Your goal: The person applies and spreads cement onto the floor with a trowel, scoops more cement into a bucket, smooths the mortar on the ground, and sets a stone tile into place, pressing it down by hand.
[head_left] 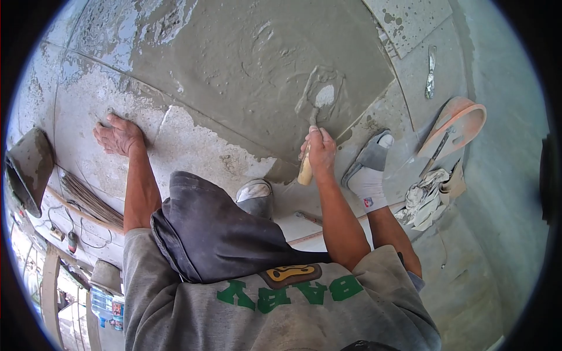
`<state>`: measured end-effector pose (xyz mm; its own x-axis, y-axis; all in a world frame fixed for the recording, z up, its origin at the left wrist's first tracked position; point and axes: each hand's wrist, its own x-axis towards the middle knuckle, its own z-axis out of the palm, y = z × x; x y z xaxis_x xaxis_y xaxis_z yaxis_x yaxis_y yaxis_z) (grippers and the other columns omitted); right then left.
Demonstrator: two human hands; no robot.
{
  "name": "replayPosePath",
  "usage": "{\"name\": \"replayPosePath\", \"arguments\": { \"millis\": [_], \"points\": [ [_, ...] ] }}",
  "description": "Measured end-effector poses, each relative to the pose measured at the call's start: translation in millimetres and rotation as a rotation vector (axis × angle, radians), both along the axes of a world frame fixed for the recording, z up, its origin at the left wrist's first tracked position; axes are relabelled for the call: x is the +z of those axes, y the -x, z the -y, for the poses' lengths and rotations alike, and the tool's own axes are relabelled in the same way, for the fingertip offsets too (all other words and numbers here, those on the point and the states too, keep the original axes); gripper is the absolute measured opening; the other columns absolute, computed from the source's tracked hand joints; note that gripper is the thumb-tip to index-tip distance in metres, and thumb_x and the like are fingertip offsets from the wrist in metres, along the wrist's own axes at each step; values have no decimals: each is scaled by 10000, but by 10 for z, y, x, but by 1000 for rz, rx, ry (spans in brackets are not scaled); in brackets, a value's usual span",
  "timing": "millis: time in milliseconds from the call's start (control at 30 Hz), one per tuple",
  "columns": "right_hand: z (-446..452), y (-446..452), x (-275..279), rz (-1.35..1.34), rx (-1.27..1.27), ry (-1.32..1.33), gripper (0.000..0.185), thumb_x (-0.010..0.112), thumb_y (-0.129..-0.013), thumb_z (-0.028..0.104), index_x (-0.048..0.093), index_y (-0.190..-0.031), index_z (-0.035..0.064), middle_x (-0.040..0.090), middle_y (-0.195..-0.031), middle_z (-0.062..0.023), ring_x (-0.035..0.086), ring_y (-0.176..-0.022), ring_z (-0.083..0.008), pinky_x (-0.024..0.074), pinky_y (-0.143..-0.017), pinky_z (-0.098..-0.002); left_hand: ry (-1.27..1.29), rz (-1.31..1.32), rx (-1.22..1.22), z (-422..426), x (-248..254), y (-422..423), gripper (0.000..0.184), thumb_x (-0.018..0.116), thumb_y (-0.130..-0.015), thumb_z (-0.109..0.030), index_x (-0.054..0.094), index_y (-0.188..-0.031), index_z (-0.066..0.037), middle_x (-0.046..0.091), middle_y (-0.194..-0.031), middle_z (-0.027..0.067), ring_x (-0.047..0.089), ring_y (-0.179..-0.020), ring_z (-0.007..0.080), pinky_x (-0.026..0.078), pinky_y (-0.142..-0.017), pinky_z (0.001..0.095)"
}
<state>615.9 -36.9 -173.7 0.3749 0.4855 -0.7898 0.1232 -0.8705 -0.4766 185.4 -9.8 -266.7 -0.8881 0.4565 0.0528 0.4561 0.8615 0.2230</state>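
Wet grey mortar [234, 64] covers a large patch of the floor at the top centre. My right hand [319, 151] is closed round the wooden handle of a trowel [305, 169], near the patch's lower edge. The trowel's blade is coated and lies in the mortar, with a pale spot at its middle. My left hand [119, 136] rests palm down on the pale, splashed floor [193, 143], left of the mortar, its fingers apart and nothing in it.
At the right are an orange container [475, 126] with a tool across it, a metal tool [431, 73] and crumpled cloth [422, 196]. At the left stand a dark bucket [34, 167] and a bundle of rods [91, 199]. My slippered feet are near the mortar.
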Motion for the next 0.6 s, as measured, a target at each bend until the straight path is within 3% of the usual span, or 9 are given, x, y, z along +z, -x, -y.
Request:
{"name": "replayPosePath", "arguments": {
  "millis": [133, 200, 233, 300, 333, 400, 433, 500, 600],
  "points": [
    [-499, 261, -38, -26, 329, -12, 360, 525, -913, 320, 552, -789, -17, 594, -593, -166, 615, -520, -290, 488, -503, -414, 2, 20, 12, -11, 11, -28, 685, 360, -942, -533, 351, -1431, -54, 290, -1520, 138, 211, -1425, 291, 117, -1147, 504],
    [-318, 287, -105, 257, 948, -284, 371, 522, -909, 332, 565, -810, -23, 610, -661, -246, 608, -607, -436, 495, -612, -502, -7, 17, 19, -8, 19, -26, 681, 366, -943, -527, 345, -1433, -55, 286, -1521, 138, 207, -1427, 289, 116, -1148, 505],
    [-206, 297, -17, 301, 882, -279, 378, 524, -905, 340, 576, -822, -25, 597, -723, -302, 560, -710, -533, 468, -713, -557, 5, 24, 22, -7, 14, -22, 674, 376, -944, -518, 343, -1432, -55, 281, -1522, 139, 202, -1429, 287, 112, -1150, 505],
    [64, 88, -120, 320, 669, -165, 379, 521, -906, 330, 571, -802, -31, 602, -643, -253, 603, -593, -437, 504, -621, -496, 4, 37, 28, -24, 33, -23, 645, 400, -947, -488, 346, -1423, -55, 273, -1523, 139, 193, -1432, 286, 93, -1155, 515],
    [-53, 61, -100, 302, 695, -185, 379, 521, -906, 330, 571, -802, -31, 602, -643, -253, 603, -593, -437, 504, -621, -496, -5, 17, 58, -45, 63, -58, 645, 400, -947, -488, 346, -1423, -55, 273, -1523, 139, 193, -1432, 286, 93, -1155, 515],
    [-253, 113, -49, 102, 228, -1, 381, 511, -908, 322, 562, -780, -33, 593, -596, -186, 595, -484, -293, 508, -521, -411, -1, 45, 32, -74, 154, -102, 630, 403, -951, -473, 349, -1420, -54, 273, -1523, 138, 194, -1431, 287, 81, -1158, 519],
    [-410, 242, -73, 76, 249, -13, 381, 511, -908, 322, 562, -780, -33, 593, -596, -186, 595, -484, -293, 508, -521, -411, 5, 42, 33, -65, 143, -89, 622, 403, -955, -462, 344, -1424, -57, 267, -1527, 136, 185, -1435, 286, 78, -1159, 519],
    [-860, 529, -148, -71, 242, -59, 380, 500, -908, 316, 549, -759, -30, 564, -570, -120, 541, -425, -169, 480, -448, -327, -2, 30, 51, -68, 146, -76, 621, 403, -956, -460, 341, -1426, -58, 263, -1530, 134, 179, -1437, 285, 77, -1160, 517],
    [-1385, 1099, -82, -153, 485, -74, 401, 498, -914, 354, 511, -754, -13, 527, -562, -108, 535, -434, -183, 469, -438, -336, -6, 29, 52, -48, 122, -86, 626, 382, -962, -470, 348, -1425, -50, 272, -1524, 144, 198, -1431, 289, 89, -1154, 518]
  ]
}}
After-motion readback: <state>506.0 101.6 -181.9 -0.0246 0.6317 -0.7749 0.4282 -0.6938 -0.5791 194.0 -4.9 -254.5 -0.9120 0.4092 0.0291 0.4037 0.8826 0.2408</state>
